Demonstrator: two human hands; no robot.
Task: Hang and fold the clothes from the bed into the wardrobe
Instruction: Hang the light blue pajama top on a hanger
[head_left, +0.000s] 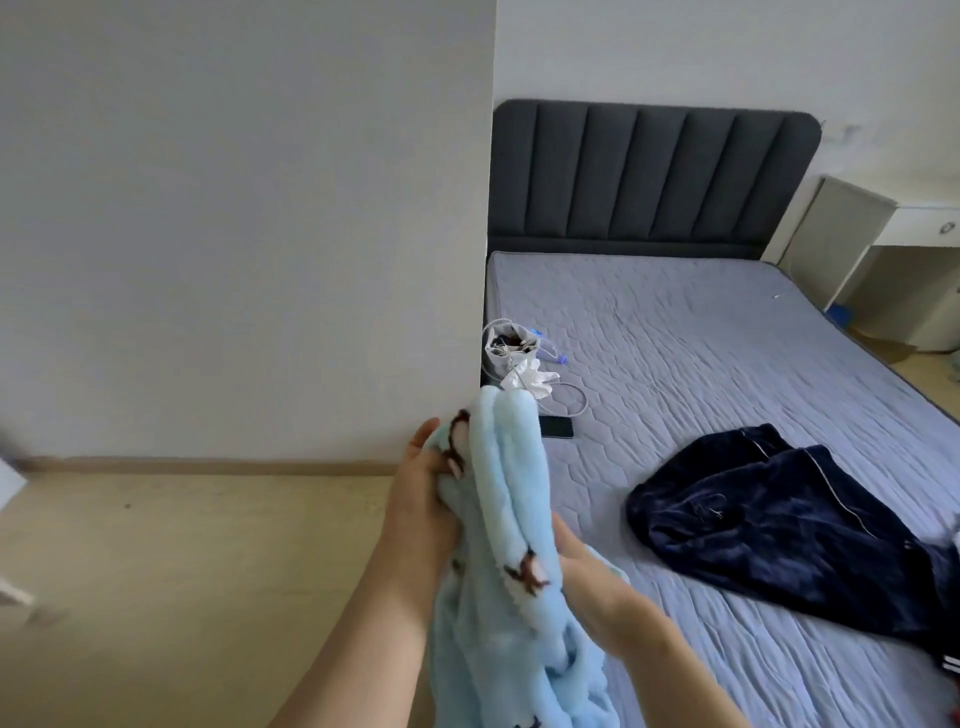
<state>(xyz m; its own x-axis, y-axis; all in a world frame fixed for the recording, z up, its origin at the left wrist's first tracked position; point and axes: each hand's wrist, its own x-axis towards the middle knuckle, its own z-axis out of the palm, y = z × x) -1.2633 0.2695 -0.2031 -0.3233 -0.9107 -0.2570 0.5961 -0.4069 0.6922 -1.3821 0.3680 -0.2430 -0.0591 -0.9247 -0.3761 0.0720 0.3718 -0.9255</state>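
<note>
Clutching the light-blue fleece garment (511, 493) in my curled left hand (423, 499); my right hand (579, 569) sits behind it, hold unseen. Loosely bunched, it could slip floorward.

The light-blue garment (511, 499) at 6 o'clock is looking like thick, fluffy fleece. The navy garment (779, 530) at 4 o'clock is showing a velvety pile (shiny along its folds). The mattress cover (701, 338) is reading as matt quilted cloth, the headboard (649, 171) at 1 o'clock as matt padded fabric, the phone (556, 427) as glossy.
</note>
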